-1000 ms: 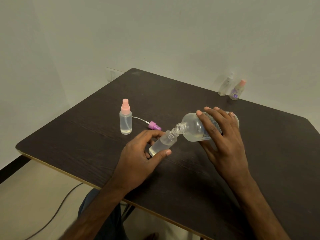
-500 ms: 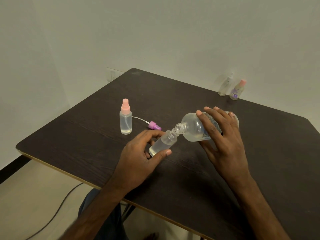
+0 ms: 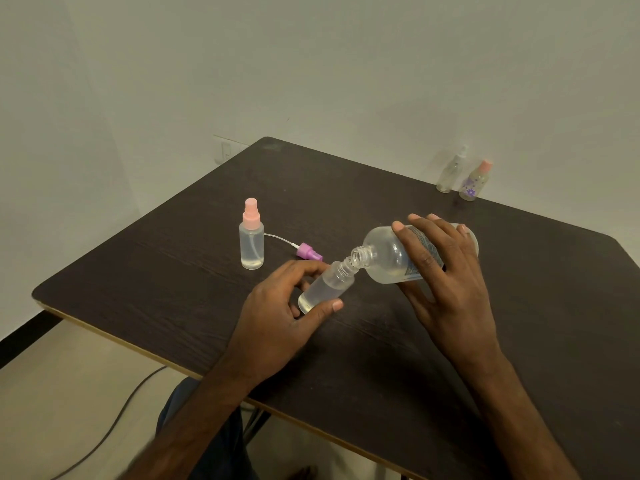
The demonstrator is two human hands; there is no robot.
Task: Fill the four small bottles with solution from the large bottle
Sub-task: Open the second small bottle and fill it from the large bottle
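Your left hand (image 3: 277,313) grips one clear cylindrical small bottle (image 3: 325,287), tilted mid-counter (image 3: 173,271); your right hand (image 3: 446,282) grips the clear large bottle (image 3: 384,254), mouth at its threaded neck. Three more stand: pink-capped bottle (image 3: 251,242) at 10 o'clock, plain bottle (image 3: 450,173) and flowered bottle (image 3: 474,181) at 1.

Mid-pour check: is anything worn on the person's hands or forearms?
Nothing visible. The left hand and right hand are bare: no gloves, rings or bands. The left forearm and right forearm are uncovered to the frame's edge, with no sleeve, cuff or watch. Fingernails are short and unpainted.
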